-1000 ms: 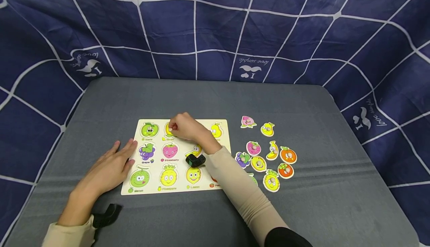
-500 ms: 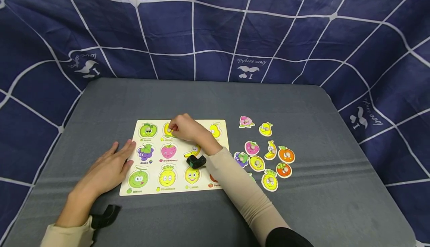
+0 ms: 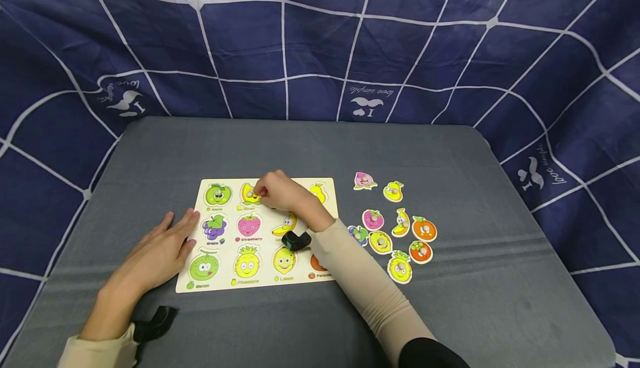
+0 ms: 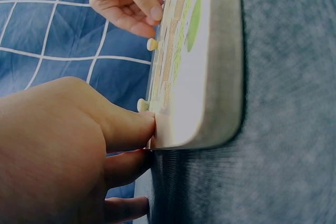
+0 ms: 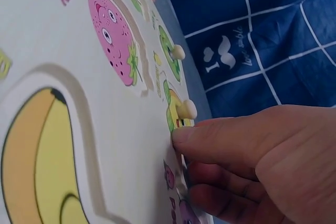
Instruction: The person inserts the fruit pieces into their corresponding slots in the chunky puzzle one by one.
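My right hand (image 3: 287, 193) is at the top row of a cream fruit puzzle board (image 3: 265, 229). Just left of its fingertips, a yellow fruit piece (image 3: 248, 194) with a green leaf lies in its recess. In the right wrist view, the thumb is at that piece's edge, while its pale knob (image 5: 187, 109) stands free of the loosely bent fingers. A green apple piece (image 3: 218, 194) with a knob fills the corner recess. My left hand (image 3: 155, 251) rests at the board's left side, fingers extended; in the left wrist view its thumb (image 4: 128, 129) touches the board's corner.
Right of the board lie several loose knobbed pieces, among them a peach (image 3: 364, 181), a pear (image 3: 394, 191), a banana (image 3: 401, 222), a strawberry (image 3: 373, 219) and a pineapple (image 3: 400, 268). The grey table (image 3: 480, 301) meets a blue curtain (image 3: 320, 40) with white lines.
My right hand has let go of the yellow fruit piece's knob and shifted slightly right, uncovering more of the piece. The left hand keeps its place at the board; the head view drifts a little.
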`<state>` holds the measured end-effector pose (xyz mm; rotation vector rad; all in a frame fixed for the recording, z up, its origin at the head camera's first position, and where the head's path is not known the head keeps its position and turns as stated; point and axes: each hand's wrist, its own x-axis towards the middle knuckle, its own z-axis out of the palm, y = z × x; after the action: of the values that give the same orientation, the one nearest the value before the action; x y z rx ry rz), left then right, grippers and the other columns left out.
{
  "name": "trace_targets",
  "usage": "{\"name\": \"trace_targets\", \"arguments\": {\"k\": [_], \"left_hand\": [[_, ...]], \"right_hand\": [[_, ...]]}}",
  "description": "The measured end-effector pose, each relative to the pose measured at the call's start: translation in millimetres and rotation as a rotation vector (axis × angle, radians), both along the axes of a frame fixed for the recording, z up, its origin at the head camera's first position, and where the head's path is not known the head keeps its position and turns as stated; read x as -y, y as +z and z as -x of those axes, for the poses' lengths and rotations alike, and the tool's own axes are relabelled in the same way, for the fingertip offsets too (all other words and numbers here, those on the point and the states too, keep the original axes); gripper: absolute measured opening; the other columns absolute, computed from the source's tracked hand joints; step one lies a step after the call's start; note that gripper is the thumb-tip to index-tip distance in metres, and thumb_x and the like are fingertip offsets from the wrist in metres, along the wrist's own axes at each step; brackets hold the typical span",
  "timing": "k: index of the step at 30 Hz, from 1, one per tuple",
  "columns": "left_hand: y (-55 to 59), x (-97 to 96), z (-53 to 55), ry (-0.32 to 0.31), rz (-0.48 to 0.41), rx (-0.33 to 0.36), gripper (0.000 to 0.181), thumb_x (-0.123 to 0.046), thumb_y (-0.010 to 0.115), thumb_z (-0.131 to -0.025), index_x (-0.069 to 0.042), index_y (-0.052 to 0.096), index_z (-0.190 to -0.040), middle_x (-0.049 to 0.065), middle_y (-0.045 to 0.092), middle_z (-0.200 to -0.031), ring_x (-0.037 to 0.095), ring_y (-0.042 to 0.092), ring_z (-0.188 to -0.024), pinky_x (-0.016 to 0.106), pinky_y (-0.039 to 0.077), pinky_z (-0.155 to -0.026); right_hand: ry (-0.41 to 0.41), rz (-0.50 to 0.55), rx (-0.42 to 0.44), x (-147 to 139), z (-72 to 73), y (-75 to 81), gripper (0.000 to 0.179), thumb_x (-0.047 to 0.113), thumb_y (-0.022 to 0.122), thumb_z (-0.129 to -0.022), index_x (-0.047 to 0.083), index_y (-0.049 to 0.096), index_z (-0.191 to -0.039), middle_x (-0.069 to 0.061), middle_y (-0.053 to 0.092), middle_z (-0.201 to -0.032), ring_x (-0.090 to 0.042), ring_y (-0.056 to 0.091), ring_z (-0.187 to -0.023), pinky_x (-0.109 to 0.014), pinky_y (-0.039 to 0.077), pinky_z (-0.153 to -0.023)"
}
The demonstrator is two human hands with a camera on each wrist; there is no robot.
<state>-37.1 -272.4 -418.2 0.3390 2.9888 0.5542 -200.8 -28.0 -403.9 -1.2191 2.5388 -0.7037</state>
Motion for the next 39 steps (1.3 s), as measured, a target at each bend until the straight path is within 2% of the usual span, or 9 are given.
{"name": "trace_targets", "arguments": {"k": [7,17,20,22,26,28,33,39], "left_hand": [[-0.4,-0.1,0.7,0.013,0.009,0.024,0.058,-0.01,0.057,-0.097,0.009,0.037,-0.147,0.029,0.034,-0.151,0.061,0.022,-0.136,0.075,0.023,-0.1],[-0.8,0.3,0.7,0.007,0.013,0.013,0.057,-0.011,0.057,-0.097,0.009,0.038,-0.147,0.03,0.034,-0.151,0.061,0.024,-0.135,0.076,0.025,-0.098],[-1.0,0.4,0.6,0.007,0.013,0.01,0.057,-0.011,0.057,-0.097,0.009,0.038,-0.147,0.03,0.035,-0.15,0.062,0.024,-0.135,0.076,0.025,-0.098],[-1.2,0.5,0.6,0.005,0.013,0.007,0.057,-0.011,0.057,-0.097,0.009,0.038,-0.147,0.03,0.035,-0.15,0.062,0.024,-0.134,0.076,0.025,-0.098],[-1.8,1.2,0.5,0.001,0.008,0.003,0.057,-0.01,0.057,-0.097,0.009,0.037,-0.147,0.031,0.034,-0.15,0.062,0.024,-0.134,0.076,0.024,-0.098],[-2.1,1.6,0.5,-0.001,0.005,0.001,0.057,-0.01,0.057,-0.097,0.009,0.037,-0.147,0.031,0.034,-0.15,0.062,0.023,-0.135,0.075,0.024,-0.099],[-3.1,2.1,0.7,-0.006,0.004,-0.006,0.057,-0.01,0.057,-0.096,0.01,0.038,-0.146,0.031,0.034,-0.15,0.062,0.023,-0.135,0.075,0.024,-0.1],[-3.2,1.8,1.8,-0.012,0.002,0.0,0.057,-0.01,0.058,-0.096,0.011,0.037,-0.146,0.031,0.034,-0.15,0.061,0.023,-0.135,0.072,0.024,-0.102]], "right_hand": [[0.02,-0.012,-0.011,-7,-0.2,1.6,0.028,-0.003,0.063,-0.087,0.012,0.053,-0.066,0.004,0.036,-0.061,-0.009,0.03,-0.059,-0.018,0.023,-0.056],[0.019,0.007,0.018,-24,1.3,8.5,0.04,0.0,0.065,-0.089,0.013,0.039,-0.062,0.003,0.025,-0.061,-0.009,0.023,-0.057,-0.02,0.02,-0.057],[0.014,0.01,0.004,-29,2.2,10.2,0.038,0.001,0.066,-0.09,0.012,0.042,-0.063,0.003,0.027,-0.061,-0.009,0.025,-0.057,-0.02,0.021,-0.057],[0.006,0.007,-0.01,-33,2.6,11.5,0.031,0.001,0.067,-0.09,0.01,0.05,-0.065,0.003,0.033,-0.062,-0.009,0.03,-0.058,-0.02,0.024,-0.057],[-0.02,0.009,-0.024,-41,3.6,13.6,0.007,0.006,0.07,-0.09,0.005,0.072,-0.083,0.002,0.053,-0.069,-0.009,0.046,-0.064,-0.017,0.036,-0.06],[-0.032,0.014,-0.019,-45,4.3,14.3,0.006,0.007,0.072,-0.09,0.004,0.075,-0.094,0.0,0.061,-0.074,-0.01,0.052,-0.069,-0.016,0.041,-0.063],[-0.05,0.016,-0.013,-58,6.9,15.7,0.009,0.005,0.071,-0.089,0.002,0.076,-0.096,-0.001,0.062,-0.075,-0.012,0.052,-0.07,-0.017,0.041,-0.063],[-0.064,0.036,-0.038,-74,11.6,13.2,0.006,0.001,0.069,-0.086,0.003,0.073,-0.09,0.0,0.057,-0.071,-0.01,0.049,-0.067,-0.017,0.039,-0.061]]}}
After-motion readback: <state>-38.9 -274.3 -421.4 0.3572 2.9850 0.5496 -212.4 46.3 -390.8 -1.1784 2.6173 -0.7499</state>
